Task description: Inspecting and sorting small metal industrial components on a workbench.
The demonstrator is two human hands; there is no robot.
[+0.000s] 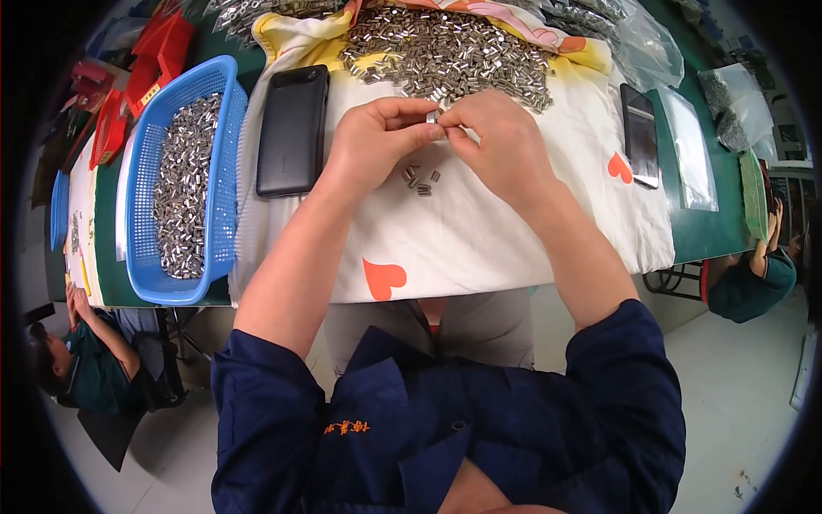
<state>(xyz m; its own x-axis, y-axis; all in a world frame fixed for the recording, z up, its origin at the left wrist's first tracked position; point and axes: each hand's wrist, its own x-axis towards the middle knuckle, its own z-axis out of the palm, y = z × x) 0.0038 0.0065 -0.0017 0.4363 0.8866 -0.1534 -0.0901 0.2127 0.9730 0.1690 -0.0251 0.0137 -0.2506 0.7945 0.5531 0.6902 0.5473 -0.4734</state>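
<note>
My left hand pinches a small shiny metal cylinder between thumb and forefinger. My right hand meets it there, its fingertips closed at the cylinder's other side; whether they grip the same piece or another is hidden. Just beyond both hands spreads a big pile of small metal cylinders on a white cloth with red hearts. Below my fingers lie several loose cylinders in a small group on the cloth.
Left of my arm lies a black power bank, beside a blue plastic basket filled with metal cylinders. A phone and clear plastic bags are on the right. Red bins stand far left. Other people sit at both sides.
</note>
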